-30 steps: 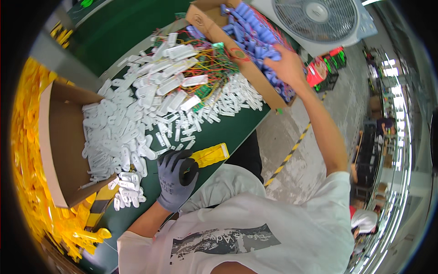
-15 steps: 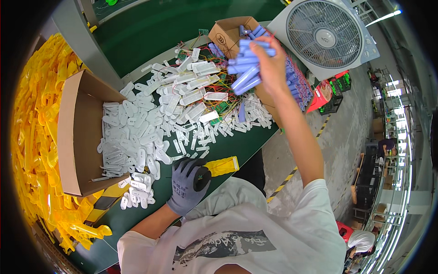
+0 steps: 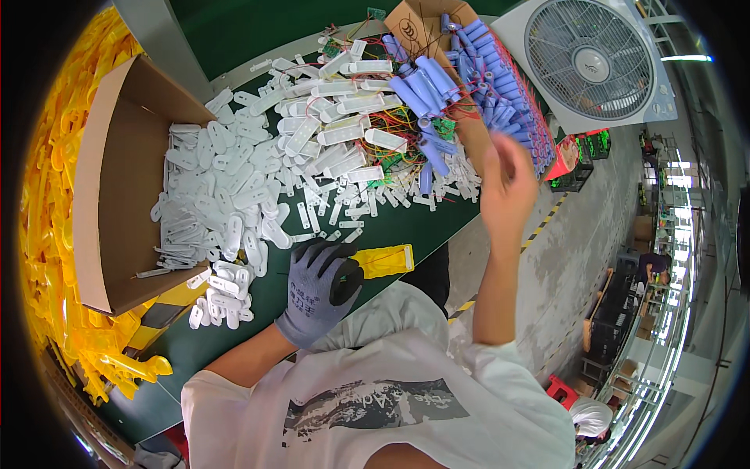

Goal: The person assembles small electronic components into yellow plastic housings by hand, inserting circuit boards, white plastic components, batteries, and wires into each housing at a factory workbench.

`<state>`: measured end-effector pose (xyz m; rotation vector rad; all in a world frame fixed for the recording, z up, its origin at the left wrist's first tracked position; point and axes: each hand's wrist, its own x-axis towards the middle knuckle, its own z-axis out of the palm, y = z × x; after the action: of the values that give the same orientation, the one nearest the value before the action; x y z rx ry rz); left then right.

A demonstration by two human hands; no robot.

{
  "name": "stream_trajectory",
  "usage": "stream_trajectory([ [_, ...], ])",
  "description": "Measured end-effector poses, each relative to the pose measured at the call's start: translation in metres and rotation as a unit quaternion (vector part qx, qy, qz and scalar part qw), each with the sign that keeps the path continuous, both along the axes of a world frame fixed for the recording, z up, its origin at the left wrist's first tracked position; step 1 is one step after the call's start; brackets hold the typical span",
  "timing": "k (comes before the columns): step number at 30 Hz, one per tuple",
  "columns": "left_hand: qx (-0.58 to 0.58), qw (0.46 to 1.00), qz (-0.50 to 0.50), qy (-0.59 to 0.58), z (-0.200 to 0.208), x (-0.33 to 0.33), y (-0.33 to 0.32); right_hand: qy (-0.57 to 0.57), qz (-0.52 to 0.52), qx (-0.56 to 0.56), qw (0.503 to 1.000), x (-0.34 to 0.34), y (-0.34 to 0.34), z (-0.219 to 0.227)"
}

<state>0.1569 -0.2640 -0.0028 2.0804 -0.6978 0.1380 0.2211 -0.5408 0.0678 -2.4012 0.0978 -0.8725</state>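
My left hand (image 3: 320,293), in a grey glove with dark fingertips, is curled round one end of a yellow plastic casing (image 3: 384,261) near the table's front edge. My bare right hand (image 3: 509,176) is beside the near wall of the cardboard box of battery cells; its fingers are loosely bent and a little blurred, with no object visible in them. To its left, several blue cylindrical battery cells (image 3: 426,84) lie on wires and green circuit boards (image 3: 444,127). White light panels (image 3: 344,131) with coloured wires are heaped beside them.
A cardboard box (image 3: 98,195) lies on its side at left, white plastic covers (image 3: 234,172) spilling out. Beyond it rises a heap of yellow casings (image 3: 58,203). More cells (image 3: 500,82) fill the box at back right (image 3: 471,134), next to a box fan (image 3: 590,62). Small white strips (image 3: 359,211) lie mid-table.
My right hand has let go of a bunch of blue battery cells, which now lie by the wired boards, and has drawn back toward me. My left hand keeps its hold on the yellow casing.
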Motion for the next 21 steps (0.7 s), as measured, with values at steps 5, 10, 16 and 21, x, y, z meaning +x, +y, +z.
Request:
stream_trajectory([
  [5,-0.003,1.000,0.005,-0.015,0.001,0.001,-0.002,0.259,-0.067,0.062,0.962,-0.036,0.036,-0.023],
  [10,0.000,1.000,0.008,-0.012,0.000,0.001,-0.004,0.285,-0.080,-0.031,0.955,-0.019,0.043,-0.037],
  [16,0.003,1.000,0.005,-0.005,0.001,0.003,-0.003,0.294,-0.083,-0.015,0.952,-0.028,0.040,-0.038],
  [21,0.000,1.000,0.010,-0.010,-0.001,0.000,-0.001,0.248,0.097,-0.079,0.961,-0.036,0.040,-0.039],
])
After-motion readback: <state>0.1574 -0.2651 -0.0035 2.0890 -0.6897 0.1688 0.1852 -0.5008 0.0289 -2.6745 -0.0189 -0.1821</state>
